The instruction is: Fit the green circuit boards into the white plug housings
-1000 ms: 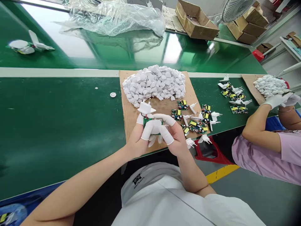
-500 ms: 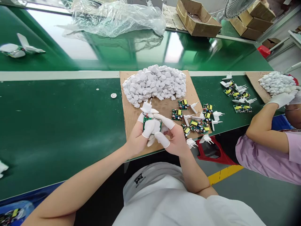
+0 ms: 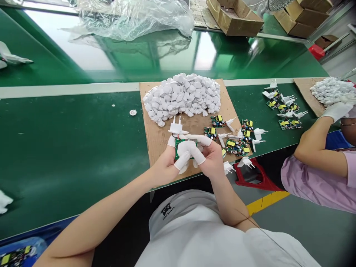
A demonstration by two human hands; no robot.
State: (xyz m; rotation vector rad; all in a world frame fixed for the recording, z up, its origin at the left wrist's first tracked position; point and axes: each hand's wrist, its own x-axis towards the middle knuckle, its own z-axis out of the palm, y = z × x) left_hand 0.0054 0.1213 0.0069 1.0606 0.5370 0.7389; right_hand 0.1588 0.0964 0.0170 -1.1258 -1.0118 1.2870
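Observation:
Between my two hands is a green circuit board (image 3: 178,145) with a white two-pin plug piece (image 3: 176,128) wired at its top edge. My left hand (image 3: 168,160), in white finger cots, is closed around the board's left side. My right hand (image 3: 209,155), also in finger cots, grips the right side, its thumb lying across a white pad-like part on the board's face; fingers cover much of it. Beyond my hands, a heap of small white pieces (image 3: 183,94) lies on a cardboard sheet (image 3: 157,148). To the right sit several circuit boards with plugs (image 3: 233,144).
A co-worker's gloved hand (image 3: 337,111) is at another white heap (image 3: 330,91) on the right. More boards (image 3: 283,105) lie between us. A small white disc (image 3: 132,112) is on the green bench (image 3: 69,148). Plastic sheeting (image 3: 133,18) and a cardboard box (image 3: 235,18) stand behind.
My hands and the board have shifted slightly right in view. My right thumb has moved across the board's face, and my left thumb has drawn down. The view has shifted a little.

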